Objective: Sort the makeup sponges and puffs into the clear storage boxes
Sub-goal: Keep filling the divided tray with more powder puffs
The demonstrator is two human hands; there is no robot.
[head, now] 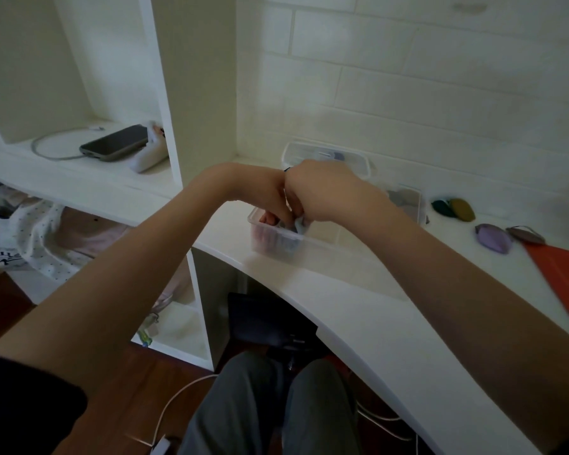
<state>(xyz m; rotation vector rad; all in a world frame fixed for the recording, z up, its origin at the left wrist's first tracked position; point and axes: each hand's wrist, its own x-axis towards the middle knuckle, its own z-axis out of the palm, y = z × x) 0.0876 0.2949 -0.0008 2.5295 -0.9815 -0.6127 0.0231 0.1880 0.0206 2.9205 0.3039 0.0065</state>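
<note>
A clear storage box (322, 244) stands on the white desk (358, 310), with several puffs standing on edge in its left end. Both hands reach down into that end. My left hand (270, 200) has its fingers among the puffs. My right hand (322, 195) is curled over and pinches a pale blue-grey puff (300, 224) at the box's rim. A second clear box (326, 157) sits behind, against the wall, with bluish items inside. Grey puffs (401, 197) lie in the near box's right end. Loose puffs lie to the right: a green and an olive one (454, 208), a lilac one (493, 239), a brownish one (524, 234).
An orange flat sheet (562, 277) lies at the desk's right edge. A white shelf unit on the left holds a phone (115, 143) with a cable. Fabric (40, 238) fills the lower shelf. My knees and cables are under the desk.
</note>
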